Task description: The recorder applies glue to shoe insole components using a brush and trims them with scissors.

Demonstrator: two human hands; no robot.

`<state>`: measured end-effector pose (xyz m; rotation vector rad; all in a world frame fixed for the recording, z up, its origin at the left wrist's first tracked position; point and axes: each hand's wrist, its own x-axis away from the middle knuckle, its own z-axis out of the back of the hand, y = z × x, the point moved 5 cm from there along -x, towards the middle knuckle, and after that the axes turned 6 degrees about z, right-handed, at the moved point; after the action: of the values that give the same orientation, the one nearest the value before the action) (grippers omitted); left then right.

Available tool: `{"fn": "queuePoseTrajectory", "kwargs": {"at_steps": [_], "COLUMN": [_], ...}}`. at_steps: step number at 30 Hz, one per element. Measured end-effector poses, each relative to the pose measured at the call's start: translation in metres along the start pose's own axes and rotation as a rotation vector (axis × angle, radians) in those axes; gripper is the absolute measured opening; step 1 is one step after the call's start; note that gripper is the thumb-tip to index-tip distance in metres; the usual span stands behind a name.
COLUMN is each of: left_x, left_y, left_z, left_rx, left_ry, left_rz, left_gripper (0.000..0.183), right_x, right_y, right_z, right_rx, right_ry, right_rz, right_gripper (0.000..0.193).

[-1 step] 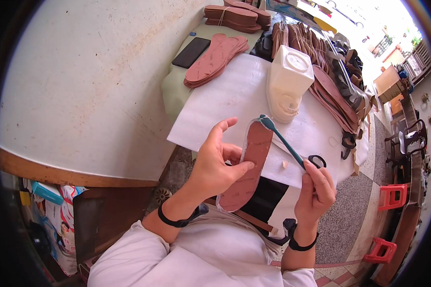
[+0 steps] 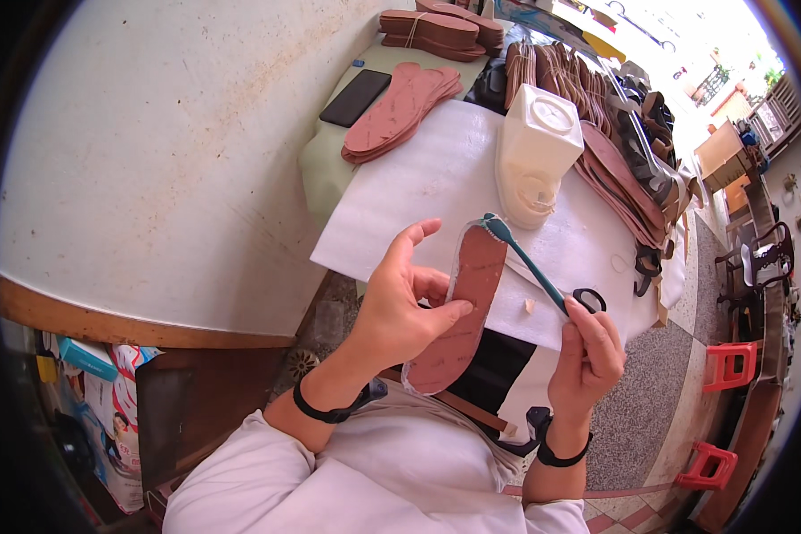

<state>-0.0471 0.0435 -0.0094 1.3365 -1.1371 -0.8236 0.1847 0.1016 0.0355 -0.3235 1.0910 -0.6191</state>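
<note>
My left hand (image 2: 402, 307) grips a reddish-brown insole (image 2: 477, 289) with a whitish rim, thumb on its face and index finger raised. The insole is held tilted above the near edge of the table. In my right hand (image 2: 587, 356) is a teal toothbrush (image 2: 536, 270), pinched at its handle end. Its head touches the far tip of the insole. A black ring-shaped handle (image 2: 589, 301) shows just beyond my right fingertips; the rest of that item is hidden.
On the white foam sheet (image 2: 418, 191) stands a cream plastic container (image 2: 543, 133) with an opening. Loose insoles (image 2: 400, 111), a black phone (image 2: 356, 98) and bundled insoles (image 2: 432, 34) lie farther back. More insoles (image 2: 623, 182) and sandals line the right. Red stools (image 2: 730, 365) stand on the floor.
</note>
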Motion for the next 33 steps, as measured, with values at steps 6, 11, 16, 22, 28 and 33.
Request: {"fn": "queuePoseTrajectory", "kwargs": {"at_steps": [6,11,16,22,28,33], "left_x": [0.0,-0.002,-0.003,-0.005,-0.007,-0.009], "left_y": [0.001,0.0,0.004,0.005,0.004,0.007], "left_z": [0.001,0.003,0.006,0.012,0.013,0.013], "left_rx": [0.028,0.094,0.141,0.144,0.18,0.177], "left_ry": [-0.017,-0.014,-0.035,-0.049,-0.045,-0.058], "left_rz": [-0.005,-0.023,0.02,0.043,0.057,0.068], "left_gripper": [0.09,0.09,0.09,0.09,0.09,0.089], "right_x": [0.0,0.003,0.005,0.01,0.014,0.023], "right_y": [0.001,0.003,0.001,0.003,0.003,0.005], "right_z": [0.005,0.009,0.008,0.008,0.01,0.011], "right_rx": [0.026,0.024,0.023,0.006,-0.006,-0.029], "right_ry": [0.011,0.018,0.01,-0.013,-0.022,-0.019], "right_rz": [0.004,0.001,0.015,-0.01,-0.035,-0.055], "right_gripper": [0.03,0.029,0.029,0.029,0.028,0.027]}}
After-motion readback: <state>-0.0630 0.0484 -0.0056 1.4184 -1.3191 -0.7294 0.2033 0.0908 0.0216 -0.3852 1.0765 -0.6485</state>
